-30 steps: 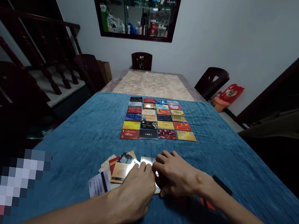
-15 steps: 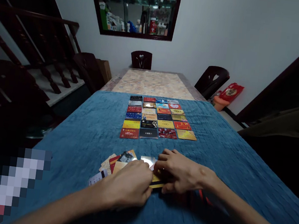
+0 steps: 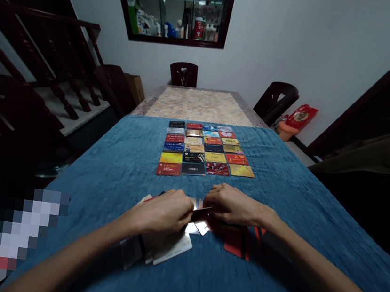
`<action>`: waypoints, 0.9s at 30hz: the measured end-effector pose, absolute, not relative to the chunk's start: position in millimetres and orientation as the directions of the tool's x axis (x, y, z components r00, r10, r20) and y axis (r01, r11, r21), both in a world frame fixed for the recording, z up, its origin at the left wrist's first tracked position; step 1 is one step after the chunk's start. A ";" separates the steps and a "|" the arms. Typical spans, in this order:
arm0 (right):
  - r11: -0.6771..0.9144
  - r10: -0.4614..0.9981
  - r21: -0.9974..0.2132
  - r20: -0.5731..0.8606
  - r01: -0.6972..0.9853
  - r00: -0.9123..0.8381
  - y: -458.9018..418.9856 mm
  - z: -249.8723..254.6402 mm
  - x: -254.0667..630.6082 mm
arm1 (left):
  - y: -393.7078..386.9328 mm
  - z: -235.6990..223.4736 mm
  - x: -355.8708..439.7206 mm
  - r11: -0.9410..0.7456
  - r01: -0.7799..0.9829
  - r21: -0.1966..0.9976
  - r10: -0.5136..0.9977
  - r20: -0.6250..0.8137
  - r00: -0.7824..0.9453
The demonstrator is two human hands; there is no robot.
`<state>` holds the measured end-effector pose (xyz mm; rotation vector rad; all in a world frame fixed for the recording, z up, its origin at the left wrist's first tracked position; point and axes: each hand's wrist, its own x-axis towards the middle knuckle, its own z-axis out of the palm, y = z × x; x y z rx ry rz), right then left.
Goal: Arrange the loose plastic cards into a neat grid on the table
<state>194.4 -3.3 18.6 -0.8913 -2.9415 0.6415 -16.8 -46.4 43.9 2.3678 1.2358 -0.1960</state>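
My left hand [image 3: 167,212] and my right hand [image 3: 232,205] are both closed, their fingers pinching opposite ends of a plastic card [image 3: 201,212]. That card is tilted nearly edge-on, so its face barely shows. Beneath the hands lies a loose pile of cards: pale cards [image 3: 171,251] fan out under my left hand, a shiny white card [image 3: 202,227] shows between the hands, and a red card with a dark stripe [image 3: 237,242] lies below my right hand. Farther off, several cards lie face up in neat rows, with a black card [image 3: 193,169] in the nearest row.
A blue cloth [image 3: 107,168] covers the near part of the table, and a patterned tabletop [image 3: 200,104] shows beyond it. Dark wooden chairs stand around, one at the far end [image 3: 183,74]. A red bag [image 3: 301,117] is at the right, a stair railing [image 3: 45,56] at the left.
Both hands have lifted a card off the pile, tilting it from flat to nearly edge-on. More of the pale cards and the red striped card has come into view below them.
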 end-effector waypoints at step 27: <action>0.657 0.674 -0.385 -0.086 0.648 -0.734 2.3 9.7 195.7 | -23.8 38.0 -26.2 -0.536 0.787 0.307 0.741 -0.276 0.612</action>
